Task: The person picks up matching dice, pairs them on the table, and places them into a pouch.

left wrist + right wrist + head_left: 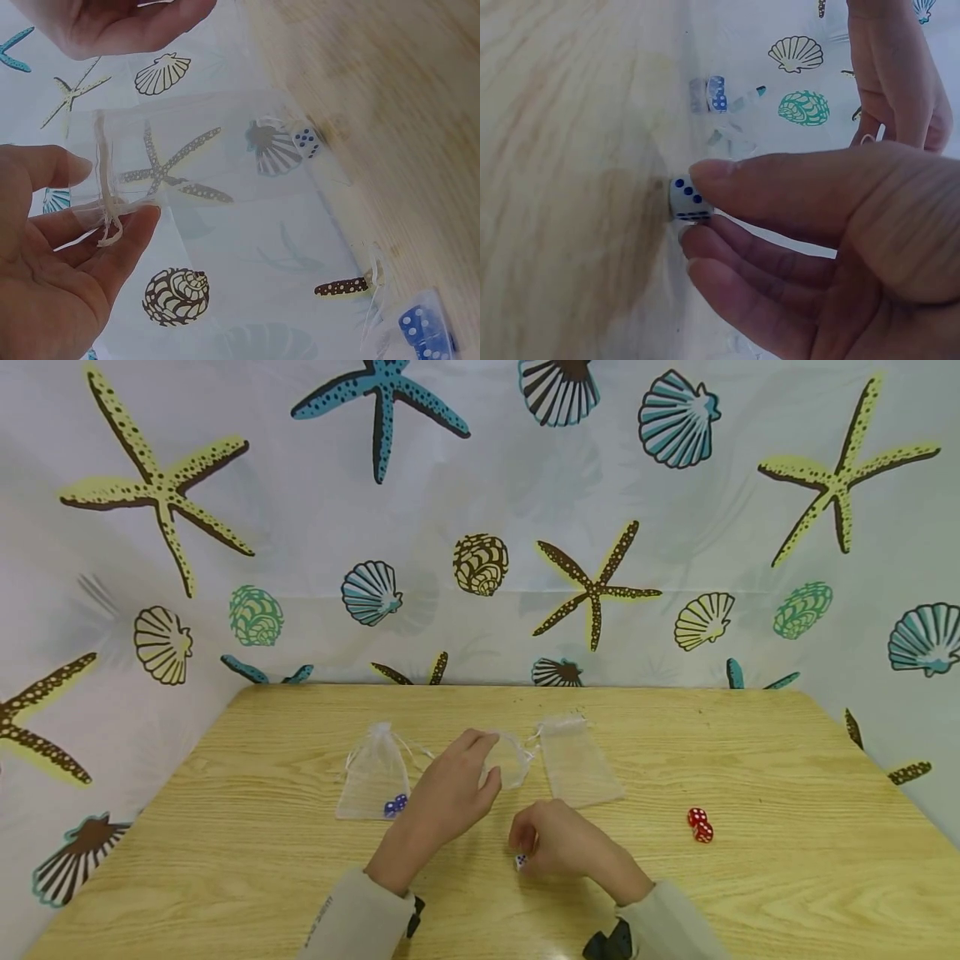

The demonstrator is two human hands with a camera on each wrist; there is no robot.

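Observation:
My left hand (450, 789) holds a sheer white drawstring pouch (513, 763) near its corded mouth. In the left wrist view a white die (306, 141) with blue pips shows at the pouch's far end. My right hand (558, 839) is low over the table, just right of the left one. Its thumb and fingertips pinch another white die (688, 199) with blue pips, near the tabletop. Left of my left hand lies a second sheer pouch (367, 772), with blue dice (395, 806) inside its lower corner.
A third sheer pouch (577, 764) lies flat behind my right hand. Two red dice (701, 825) sit together on the wooden table (787, 760) to the right. Behind the table hangs a white cloth (450, 635) printed with shells and starfish.

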